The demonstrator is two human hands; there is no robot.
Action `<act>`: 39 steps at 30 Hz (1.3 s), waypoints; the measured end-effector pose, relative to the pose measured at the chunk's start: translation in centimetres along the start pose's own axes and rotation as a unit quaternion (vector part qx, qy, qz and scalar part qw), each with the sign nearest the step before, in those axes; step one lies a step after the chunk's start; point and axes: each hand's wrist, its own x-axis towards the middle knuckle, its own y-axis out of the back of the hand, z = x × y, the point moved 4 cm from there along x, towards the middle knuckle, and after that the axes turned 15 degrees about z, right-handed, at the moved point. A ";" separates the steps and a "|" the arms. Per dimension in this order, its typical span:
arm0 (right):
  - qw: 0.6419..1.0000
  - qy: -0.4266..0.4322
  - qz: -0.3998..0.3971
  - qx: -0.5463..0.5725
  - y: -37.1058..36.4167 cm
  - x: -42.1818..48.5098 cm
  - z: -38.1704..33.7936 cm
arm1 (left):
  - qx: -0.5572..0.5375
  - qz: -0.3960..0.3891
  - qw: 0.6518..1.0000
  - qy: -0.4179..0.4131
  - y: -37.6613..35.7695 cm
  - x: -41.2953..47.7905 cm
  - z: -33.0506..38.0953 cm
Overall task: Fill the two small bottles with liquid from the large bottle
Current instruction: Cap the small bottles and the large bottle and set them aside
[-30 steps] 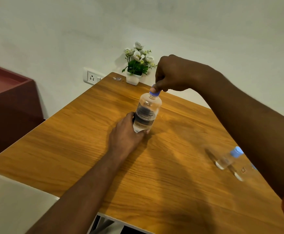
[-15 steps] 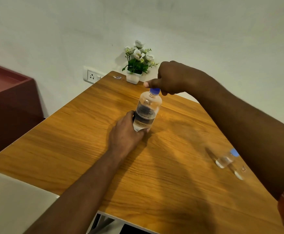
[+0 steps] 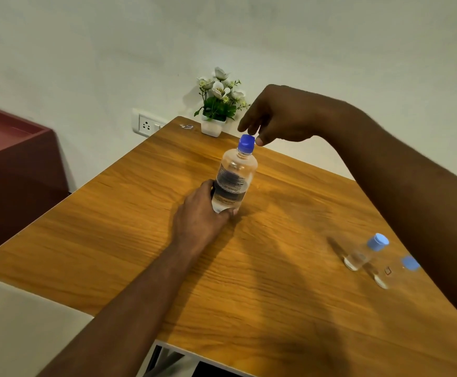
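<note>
Head view, looking forward and down onto a wooden desk (image 3: 140,213). The large bottle (image 3: 234,178) stands upright near the middle of the desk, clear-walled with a dark label band and a blue cap (image 3: 246,140) seated on its neck; liquid shows in its lower part. The left hand (image 3: 200,213) wraps the base of the large bottle from the near side, its grip closed on the bottle, thumb tip visible at the bottom edge. The right hand (image 3: 279,115) hovers over the cap with fingers (image 3: 249,123) loosely spread and pointing down; one fingertip lies against the cap's right side, the others just above it; the grip is open, nothing clamped. Two small bottles stand well apart from the large one, at the desk's right side beside the right forearm: the farther small bottle (image 3: 363,254) and the nearer small bottle (image 3: 393,273), both clear, both with pale blue caps on, both blurred. A potted white flower plant (image 3: 219,104) sits at the far desk corner against the wall; a wall socket (image 3: 145,126) lies to its left; a dark red cabinet (image 3: 12,164) stands at the left.
</note>
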 end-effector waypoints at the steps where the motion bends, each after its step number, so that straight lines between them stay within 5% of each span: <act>1: 1.000 0.008 0.001 -0.002 -0.2 0.0 -0.1 | 0.001 -0.001 1.000 0.000 0.0 0.0 0.0; 19: 0.995 -0.019 0.001 -0.099 -1.2 1.7 -0.6 | -0.001 0.003 1.000 0.003 0.2 0.0 0.2; 39: 0.995 -0.088 0.032 -0.033 0.3 0.8 0.9 | -0.007 0.005 1.000 -0.004 0.3 -0.2 0.3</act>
